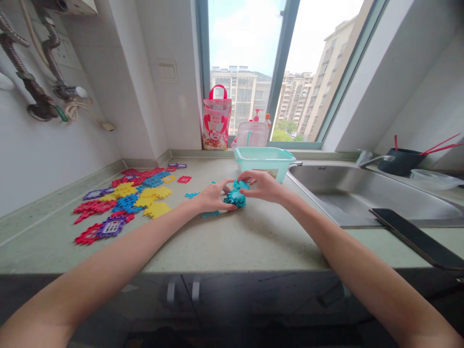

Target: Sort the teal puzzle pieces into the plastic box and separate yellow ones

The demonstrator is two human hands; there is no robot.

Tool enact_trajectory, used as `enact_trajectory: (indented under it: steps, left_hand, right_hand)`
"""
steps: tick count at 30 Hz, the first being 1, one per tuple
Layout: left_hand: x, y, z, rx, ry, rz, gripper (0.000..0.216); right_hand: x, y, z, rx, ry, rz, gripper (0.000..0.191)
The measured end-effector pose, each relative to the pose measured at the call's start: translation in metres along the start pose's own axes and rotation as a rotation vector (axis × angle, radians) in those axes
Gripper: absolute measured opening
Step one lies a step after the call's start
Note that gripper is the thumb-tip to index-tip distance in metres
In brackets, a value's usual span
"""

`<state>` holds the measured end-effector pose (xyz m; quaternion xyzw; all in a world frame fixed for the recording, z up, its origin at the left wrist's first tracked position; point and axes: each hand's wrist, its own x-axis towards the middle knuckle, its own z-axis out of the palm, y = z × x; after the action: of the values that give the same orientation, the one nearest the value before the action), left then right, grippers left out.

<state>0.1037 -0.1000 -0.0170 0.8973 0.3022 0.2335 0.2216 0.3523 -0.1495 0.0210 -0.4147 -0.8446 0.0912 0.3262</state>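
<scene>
Both hands met at centre counter; left hand [212, 197] cupped the blue block cluster [235, 197] from 9 o'clock, fingers curled and pinched on its lower edge; right hand [261, 186] came in from 3 o'clock, fingertips pressed onto the top piece of the same cluster; cluster sat on or just above the countertop [232, 241], directly in front of the teal tub [264, 162].

Progress, as a judgement: several blue tiles looked already locked together into one small lump, so assembly was started but early; the bulk of the stock was unused; loose tile pile [125, 200] in red, yellow, blue and purple lay spread at 9 to 10 o'clock of the hands, well apart from them; a few stray blue tiles [192, 195] sat just beside the left hand; how many pieces the cluster held could not be counted, fingers covered most of it.

Writing: the red-and-white gift bag [216, 118] on the sill at 12 o'clock carried a printed figure and probably some characters, too small to read; the tub had a pale label on its front wall, unreadable; the pump bottle [258, 115] behind it showed no legible brand; small marks on the sink [362, 193] rim at 2 o'clock were illegible; no other text was readable.
</scene>
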Motion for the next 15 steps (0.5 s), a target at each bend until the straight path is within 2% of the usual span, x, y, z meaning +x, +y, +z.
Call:
enact_trajectory:
  steps: [4, 6, 9, 13, 15]
  left_hand:
    - [0.001, 0.001, 0.005, -0.033, 0.008, 0.036, 0.1]
    - [0.0, 0.001, 0.003, -0.03, 0.01, 0.047, 0.099]
    - [-0.002, -0.001, -0.006, 0.023, -0.006, 0.092, 0.101]
    - [-0.007, -0.008, -0.02, 0.103, -0.052, 0.138, 0.099]
    - [-0.008, -0.012, -0.022, 0.077, -0.057, 0.126, 0.097]
  right_hand:
    - [0.0, -0.01, 0.01, -0.06, -0.114, -0.064, 0.029]
    - [-0.001, -0.008, 0.009, -0.071, -0.122, -0.084, 0.034]
    - [-0.004, 0.0, 0.006, -0.057, -0.123, -0.081, 0.054]
    - [-0.007, 0.006, 0.013, -0.073, -0.213, -0.045, 0.092]
    - [-0.006, 0.005, 0.021, -0.116, -0.254, -0.041, 0.096]
